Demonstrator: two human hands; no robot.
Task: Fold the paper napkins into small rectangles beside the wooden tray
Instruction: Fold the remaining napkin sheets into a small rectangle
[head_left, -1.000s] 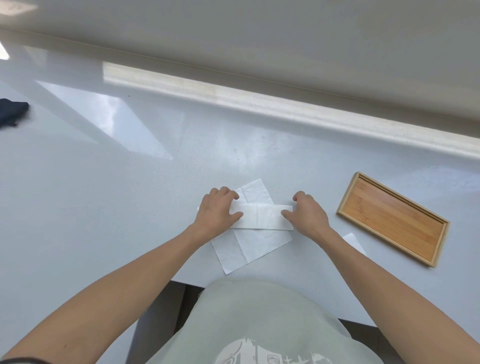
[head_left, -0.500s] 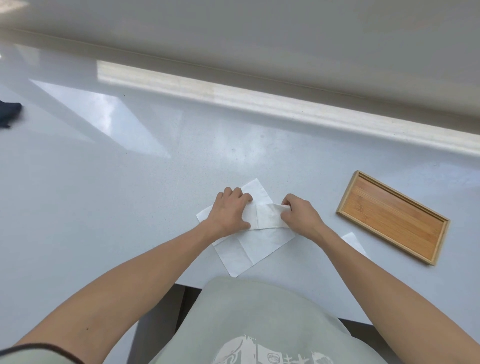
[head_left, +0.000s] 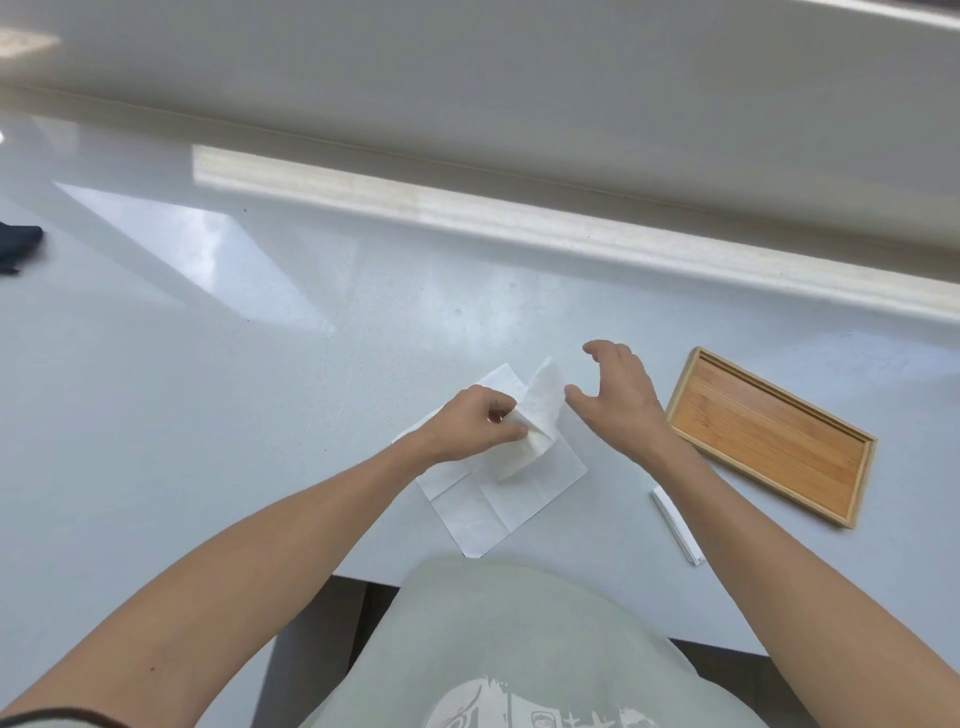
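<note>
From the head camera, we pinch a folded napkin (head_left: 537, 415) in our left hand (head_left: 475, 423), lifted over the flat napkins (head_left: 498, 499) beneath that grip, while our right hand (head_left: 618, 395) hovers spread and empty just right of it. One finished rectangle (head_left: 678, 525) lies beside the tray (head_left: 769, 434), further right, so we judge one done, one mid-fold, more remaining.

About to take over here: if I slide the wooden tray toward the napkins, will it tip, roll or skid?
The wooden tray lies flat and low, so tipping or rolling seems unlikely. The table looks glossy, so it would probably skid easily. Its raised rim looks rigid, likely offering a firm grip. It appears empty, so probably light.
</note>
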